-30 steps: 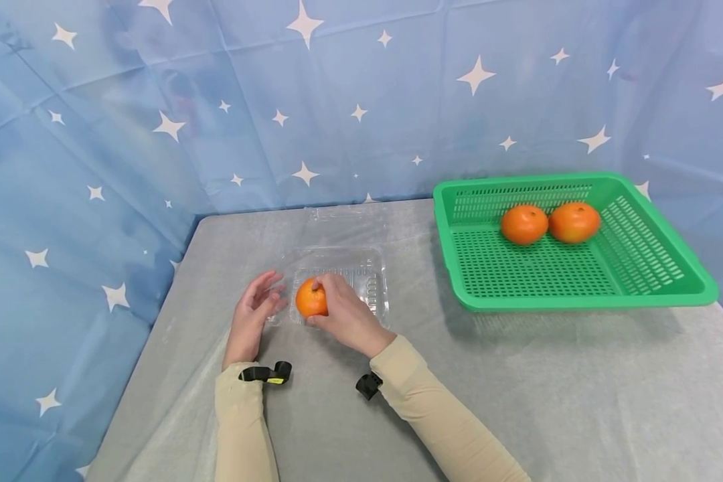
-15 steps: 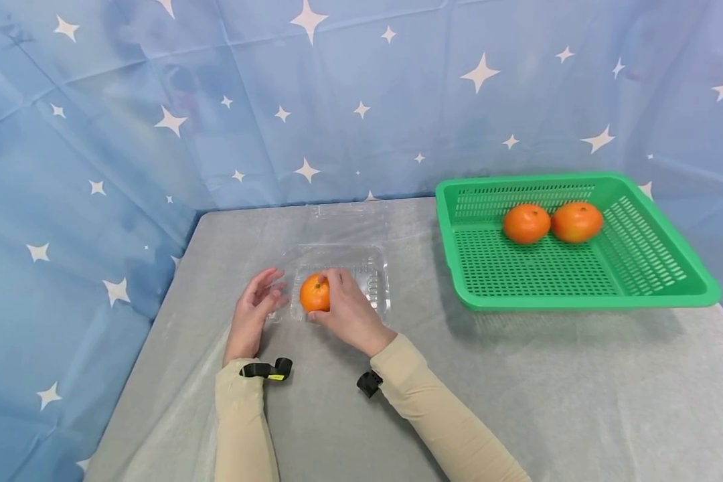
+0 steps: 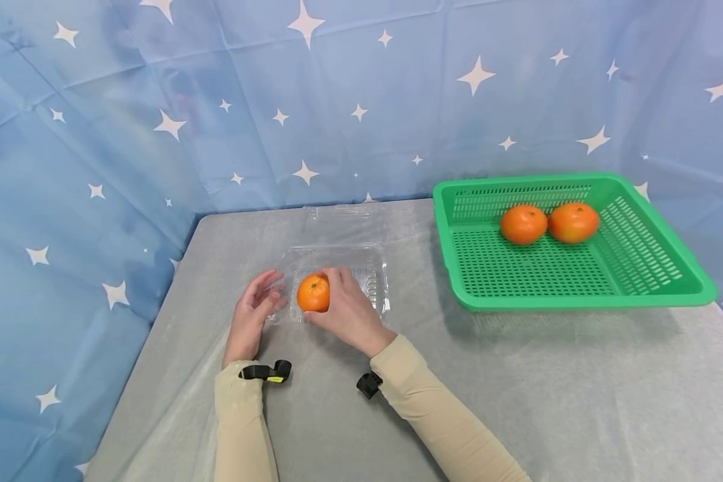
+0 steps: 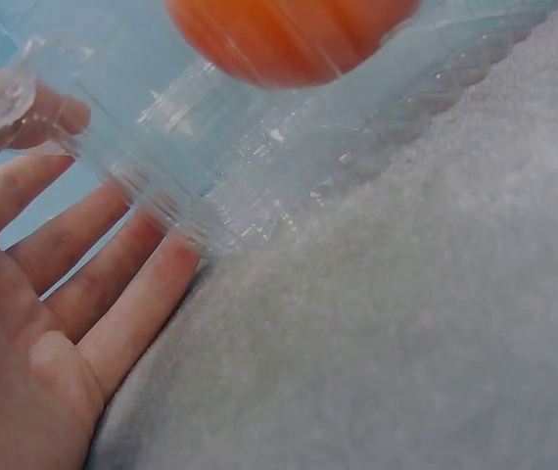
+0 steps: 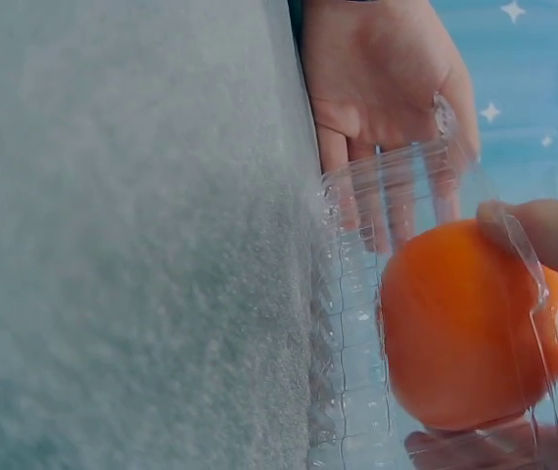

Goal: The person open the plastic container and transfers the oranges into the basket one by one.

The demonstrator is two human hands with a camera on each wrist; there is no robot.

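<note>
Nearest the camera, two beige sleeves [image 3: 241, 428] run up from the bottom edge over the grey cloth-covered table [image 3: 518, 402], each wrist wearing a small black strap. The left hand [image 3: 250, 320] lies flat with its fingers straight and slightly spread, their tips resting against the left wall of a clear plastic container [image 3: 370, 284]; the left wrist view shows those fingers [image 4: 113, 284] touching the ribbed clear wall from outside. Just beside it, the right hand [image 3: 349, 311] curls its fingers and thumb round an orange [image 3: 313, 293], gripping it inside the container's left part, at or just above the floor; whether it touches the bottom cannot be told. In the right wrist view the orange [image 5: 465, 328] sits behind the clear rim with a fingertip [image 5: 543, 235] over its top. The container's open lid lies flat behind it. Well apart to the right stands a green basket [image 3: 578, 294], holding two more oranges [image 3: 523, 223] side by side, touching, near its back wall. Behind everything hangs a blue backdrop [image 3: 156, 100] with white stars
</note>
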